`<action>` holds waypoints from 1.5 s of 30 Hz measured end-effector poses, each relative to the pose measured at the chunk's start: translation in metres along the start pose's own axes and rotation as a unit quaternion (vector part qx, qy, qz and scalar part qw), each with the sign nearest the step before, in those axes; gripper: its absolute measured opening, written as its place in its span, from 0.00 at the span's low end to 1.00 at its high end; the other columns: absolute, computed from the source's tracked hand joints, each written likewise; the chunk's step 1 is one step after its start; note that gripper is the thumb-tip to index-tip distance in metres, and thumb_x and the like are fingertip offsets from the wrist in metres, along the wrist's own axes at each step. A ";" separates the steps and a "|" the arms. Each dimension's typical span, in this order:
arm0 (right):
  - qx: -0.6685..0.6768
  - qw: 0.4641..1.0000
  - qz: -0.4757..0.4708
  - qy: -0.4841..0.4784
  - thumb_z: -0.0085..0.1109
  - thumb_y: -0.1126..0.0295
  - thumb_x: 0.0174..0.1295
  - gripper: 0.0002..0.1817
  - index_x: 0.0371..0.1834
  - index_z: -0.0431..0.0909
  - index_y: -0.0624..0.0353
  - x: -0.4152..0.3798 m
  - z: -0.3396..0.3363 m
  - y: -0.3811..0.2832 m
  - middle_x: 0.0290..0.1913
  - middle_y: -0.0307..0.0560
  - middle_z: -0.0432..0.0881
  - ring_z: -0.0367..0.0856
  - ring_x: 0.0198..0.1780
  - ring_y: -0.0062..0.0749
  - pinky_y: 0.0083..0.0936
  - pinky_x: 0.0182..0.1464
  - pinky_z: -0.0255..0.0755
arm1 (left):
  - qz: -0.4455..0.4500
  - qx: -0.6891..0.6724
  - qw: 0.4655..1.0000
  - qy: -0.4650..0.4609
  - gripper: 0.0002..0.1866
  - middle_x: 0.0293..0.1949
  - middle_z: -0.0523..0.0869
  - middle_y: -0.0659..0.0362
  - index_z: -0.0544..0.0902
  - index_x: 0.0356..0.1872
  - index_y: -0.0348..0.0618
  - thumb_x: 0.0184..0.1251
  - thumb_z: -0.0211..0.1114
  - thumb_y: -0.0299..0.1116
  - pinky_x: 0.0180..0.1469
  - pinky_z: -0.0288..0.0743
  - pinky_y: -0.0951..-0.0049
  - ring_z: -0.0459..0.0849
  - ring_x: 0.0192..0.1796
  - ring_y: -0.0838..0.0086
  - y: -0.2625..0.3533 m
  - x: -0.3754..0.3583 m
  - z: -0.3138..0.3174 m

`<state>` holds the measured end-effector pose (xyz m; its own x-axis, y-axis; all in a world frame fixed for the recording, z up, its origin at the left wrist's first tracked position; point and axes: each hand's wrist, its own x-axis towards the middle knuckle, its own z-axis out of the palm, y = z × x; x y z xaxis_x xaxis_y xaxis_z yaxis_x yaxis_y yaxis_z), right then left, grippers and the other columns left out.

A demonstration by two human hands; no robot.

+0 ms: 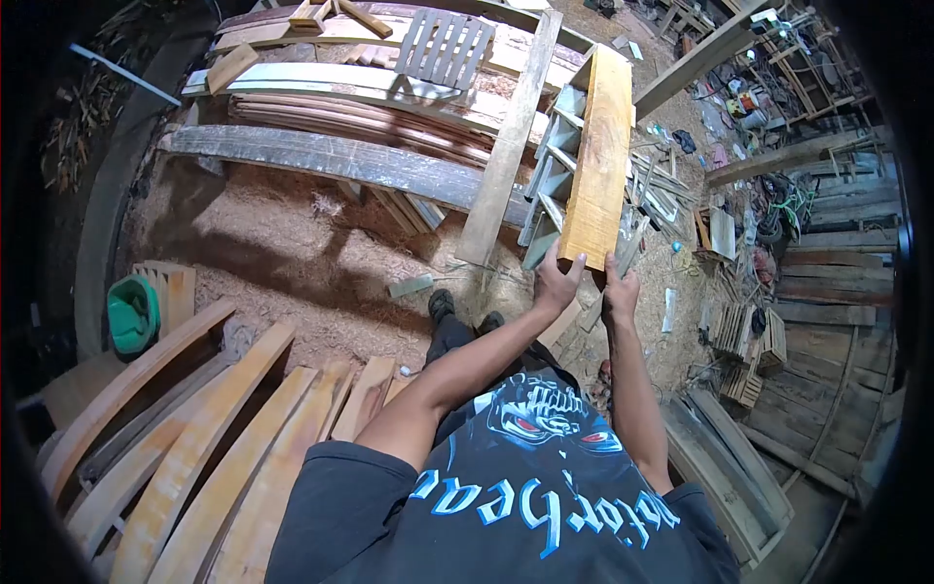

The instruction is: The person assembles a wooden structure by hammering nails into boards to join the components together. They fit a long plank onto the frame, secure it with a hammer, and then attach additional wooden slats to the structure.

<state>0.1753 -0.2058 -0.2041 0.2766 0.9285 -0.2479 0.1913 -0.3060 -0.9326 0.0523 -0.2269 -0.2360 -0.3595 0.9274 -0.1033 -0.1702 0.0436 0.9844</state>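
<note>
Nearest, on the left, lie curved pale wooden slats (224, 438), side by side on the sawdust floor (292, 263). A green plastic bucket (131, 313) sits past them at the far left.

Both arms stretch out ahead. The left hand (556, 284) wraps its fingers (569, 261) around the near end of a long, flat, yellow-brown wooden plank (598, 156). The right hand (620, 292) grips the same end, just beside the left. Both hands are closed on the wood.

The plank's long side runs straight away from the fingers, toward the far side. Under it is a grey wooden ladder-like frame (555, 161). Farther off lies a stack of long dark boards (370, 117).
</note>
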 end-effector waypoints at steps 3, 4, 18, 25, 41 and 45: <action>0.050 0.998 -0.011 -0.028 0.60 0.63 0.67 0.13 0.41 0.77 0.63 0.008 -0.001 0.012 0.38 0.40 0.81 0.76 0.38 0.21 0.22 0.43 0.71 | 0.013 0.024 1.000 0.008 0.26 0.49 0.82 0.42 0.72 0.59 0.30 0.65 0.63 0.37 0.55 0.73 0.65 0.81 0.53 0.60 -0.009 0.002 0.000; 0.064 0.997 -0.014 -0.036 0.60 0.63 0.67 0.13 0.41 0.77 0.63 0.012 -0.002 0.016 0.38 0.40 0.81 0.76 0.38 0.21 0.22 0.43 0.71 | 0.019 0.033 0.999 0.014 0.28 0.48 0.81 0.39 0.72 0.59 0.30 0.64 0.63 0.39 0.54 0.74 0.63 0.82 0.53 0.54 -0.006 0.003 -0.001; 0.103 0.987 0.022 -0.122 0.58 0.66 0.68 0.09 0.41 0.75 0.61 0.012 -0.016 -0.004 0.40 0.40 0.81 0.77 0.39 0.21 0.21 0.45 0.72 | -0.012 -0.056 0.996 -0.075 0.34 0.58 0.77 0.39 0.63 0.66 0.25 0.64 0.64 0.36 0.62 0.69 0.68 0.77 0.61 0.61 -0.005 0.002 -0.007; 0.085 0.988 0.003 -0.126 0.57 0.65 0.69 0.14 0.49 0.76 0.64 0.031 -0.026 0.033 0.44 0.43 0.82 0.81 0.41 0.24 0.24 0.47 0.75 | -0.050 -0.130 0.987 -0.086 0.29 0.53 0.81 0.50 0.67 0.64 0.29 0.65 0.65 0.30 0.55 0.74 0.74 0.80 0.53 0.72 -0.001 0.004 -0.008; 0.075 0.978 0.007 -0.194 0.55 0.63 0.71 0.13 0.48 0.74 0.64 0.025 -0.026 0.006 0.43 0.40 0.81 0.78 0.40 0.21 0.20 0.45 0.74 | 0.024 0.114 0.992 -0.051 0.24 0.44 0.83 0.39 0.76 0.53 0.31 0.60 0.67 0.37 0.47 0.77 0.63 0.83 0.49 0.50 0.029 0.005 -0.018; 0.099 0.976 0.048 -0.188 0.55 0.64 0.71 0.13 0.48 0.74 0.63 0.021 -0.026 0.001 0.42 0.40 0.81 0.79 0.39 0.21 0.20 0.42 0.76 | 0.025 0.116 0.992 -0.044 0.24 0.44 0.82 0.37 0.75 0.52 0.28 0.60 0.67 0.36 0.48 0.77 0.62 0.82 0.50 0.48 0.038 0.003 -0.019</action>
<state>0.2059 -0.1917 -0.2030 -0.0882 0.9201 -0.3816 -0.0138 -0.3842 -0.9231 0.0275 -0.2294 -0.2020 -0.2784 0.9592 -0.0503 0.0657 0.0713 0.9953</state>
